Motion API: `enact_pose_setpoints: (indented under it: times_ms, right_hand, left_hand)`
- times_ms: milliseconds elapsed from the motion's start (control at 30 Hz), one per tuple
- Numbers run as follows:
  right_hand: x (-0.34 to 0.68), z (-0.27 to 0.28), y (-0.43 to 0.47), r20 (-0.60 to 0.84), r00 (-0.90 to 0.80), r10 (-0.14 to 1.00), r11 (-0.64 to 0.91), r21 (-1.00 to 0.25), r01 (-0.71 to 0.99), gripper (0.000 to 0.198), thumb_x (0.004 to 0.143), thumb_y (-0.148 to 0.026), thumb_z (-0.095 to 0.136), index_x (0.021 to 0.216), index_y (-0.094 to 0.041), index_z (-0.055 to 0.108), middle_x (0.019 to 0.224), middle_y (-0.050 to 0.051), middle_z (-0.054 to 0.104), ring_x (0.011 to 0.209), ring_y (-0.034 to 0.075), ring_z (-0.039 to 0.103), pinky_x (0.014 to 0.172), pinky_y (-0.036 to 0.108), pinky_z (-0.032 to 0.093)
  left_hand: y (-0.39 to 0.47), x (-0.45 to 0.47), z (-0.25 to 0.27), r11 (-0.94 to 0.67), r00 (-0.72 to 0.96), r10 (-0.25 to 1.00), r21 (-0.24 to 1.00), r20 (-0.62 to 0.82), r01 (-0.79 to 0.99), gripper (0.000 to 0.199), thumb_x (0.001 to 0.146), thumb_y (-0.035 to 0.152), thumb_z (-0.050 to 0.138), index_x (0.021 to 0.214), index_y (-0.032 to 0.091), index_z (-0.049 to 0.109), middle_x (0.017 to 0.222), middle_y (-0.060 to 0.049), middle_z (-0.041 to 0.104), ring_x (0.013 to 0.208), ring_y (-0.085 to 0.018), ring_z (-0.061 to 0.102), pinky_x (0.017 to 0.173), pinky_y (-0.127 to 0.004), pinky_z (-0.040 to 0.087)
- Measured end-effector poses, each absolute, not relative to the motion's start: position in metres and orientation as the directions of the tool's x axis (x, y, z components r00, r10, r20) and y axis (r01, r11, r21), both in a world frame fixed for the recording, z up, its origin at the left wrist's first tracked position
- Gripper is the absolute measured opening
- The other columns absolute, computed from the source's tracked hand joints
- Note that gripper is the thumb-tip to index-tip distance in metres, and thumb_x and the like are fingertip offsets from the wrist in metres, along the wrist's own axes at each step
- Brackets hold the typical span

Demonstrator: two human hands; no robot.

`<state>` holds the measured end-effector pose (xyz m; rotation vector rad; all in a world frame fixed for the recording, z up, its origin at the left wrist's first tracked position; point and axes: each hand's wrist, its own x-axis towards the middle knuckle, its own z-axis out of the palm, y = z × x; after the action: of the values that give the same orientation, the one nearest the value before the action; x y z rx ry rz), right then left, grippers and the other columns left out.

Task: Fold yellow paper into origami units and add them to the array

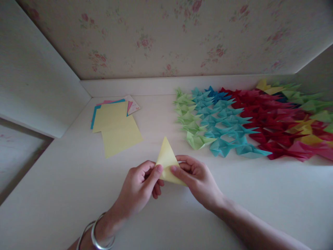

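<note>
A pale yellow piece of folded origami paper is held up between both hands above the white table, its pointed tip facing away from me. My left hand pinches its left edge, thumb on the near face and fingers curled behind. On the other side, my right hand grips the right edge, the thumb pressed flat on the paper. Fingers partly hide the lower left of the folded sheet, and its back does not show. Two bangles circle my left wrist.
Flat yellow sheets lie at the left with blue and pink paper under them. Rows of folded paper pieces, light green, turquoise and red, cover the right back. A floral wall borders the white table.
</note>
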<state>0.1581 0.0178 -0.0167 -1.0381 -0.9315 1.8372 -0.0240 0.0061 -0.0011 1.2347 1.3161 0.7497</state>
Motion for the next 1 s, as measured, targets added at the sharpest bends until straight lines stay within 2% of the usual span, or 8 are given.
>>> enact_pose_setpoints:
  times_ms: [167, 300, 533, 667, 833, 1000]
  right_hand:
    - [0.1611, -0.0182, 0.0197, -0.292, -0.306, 0.906, -0.373, -0.893, -0.251, 0.030, 0.083, -0.037, 0.073, 0.104, -0.016, 0.066, 0.082, 0.004, 0.075, 0.075, 0.015, 0.067, 0.066, 0.024, 0.048]
    - [0.1619, -0.0194, 0.0191, -0.279, -0.287, 0.916, -0.343, -0.917, -0.204, 0.027, 0.086, -0.038, 0.070, 0.103, -0.017, 0.066, 0.076, 0.002, 0.072, 0.066, 0.012, 0.063, 0.057, 0.021, 0.044]
    - [0.1602, -0.0178, 0.0180, -0.197, -0.343, 0.919, -0.296, -0.917, -0.267, 0.028, 0.087, -0.033, 0.070, 0.111, -0.021, 0.059, 0.090, 0.002, 0.074, 0.082, 0.014, 0.066, 0.071, 0.023, 0.048]
    - [0.1594, -0.0218, 0.0162, -0.210, -0.308, 0.928, -0.286, -0.931, -0.227, 0.026, 0.089, -0.035, 0.068, 0.108, -0.019, 0.060, 0.087, 0.004, 0.074, 0.081, 0.016, 0.068, 0.071, 0.026, 0.051]
    - [0.1572, -0.0198, 0.0149, -0.230, -0.316, 0.920, -0.321, -0.906, -0.275, 0.027, 0.088, -0.037, 0.068, 0.105, -0.018, 0.061, 0.087, 0.005, 0.075, 0.079, 0.019, 0.070, 0.077, 0.033, 0.054]
    - [0.1560, -0.0156, 0.0159, -0.267, -0.292, 0.918, -0.342, -0.907, -0.246, 0.029, 0.086, -0.040, 0.069, 0.103, -0.016, 0.063, 0.083, 0.005, 0.075, 0.077, 0.019, 0.070, 0.072, 0.031, 0.053]
  left_hand:
    - [0.0068, -0.0287, 0.0019, 0.264, 0.283, 0.903, 0.937, -0.323, 0.228, 0.029, 0.093, 0.043, 0.058, 0.084, 0.017, 0.066, 0.066, -0.001, 0.069, 0.056, -0.011, 0.065, 0.054, -0.019, 0.053]
    - [0.0071, -0.0294, 0.0031, 0.285, 0.283, 0.893, 0.927, -0.350, 0.245, 0.027, 0.091, 0.041, 0.062, 0.086, 0.016, 0.071, 0.074, -0.005, 0.076, 0.067, -0.016, 0.071, 0.061, -0.022, 0.058]
    - [0.0104, -0.0303, 0.0029, 0.352, 0.167, 0.915, 0.928, -0.368, 0.119, 0.026, 0.088, 0.040, 0.066, 0.082, 0.015, 0.069, 0.073, -0.005, 0.077, 0.068, -0.016, 0.073, 0.058, -0.021, 0.058]
    - [0.0104, -0.0301, 0.0030, 0.346, 0.165, 0.918, 0.931, -0.362, 0.120, 0.026, 0.089, 0.039, 0.066, 0.082, 0.014, 0.069, 0.073, -0.005, 0.077, 0.068, -0.017, 0.073, 0.058, -0.022, 0.058]
    - [0.0100, -0.0300, 0.0026, 0.356, 0.164, 0.913, 0.925, -0.374, 0.130, 0.026, 0.088, 0.039, 0.067, 0.081, 0.014, 0.069, 0.072, -0.006, 0.077, 0.067, -0.017, 0.073, 0.058, -0.023, 0.058]
    - [0.0106, -0.0297, 0.0021, 0.358, 0.174, 0.909, 0.922, -0.380, 0.145, 0.027, 0.087, 0.040, 0.067, 0.082, 0.014, 0.069, 0.071, -0.006, 0.076, 0.067, -0.018, 0.073, 0.058, -0.024, 0.058]
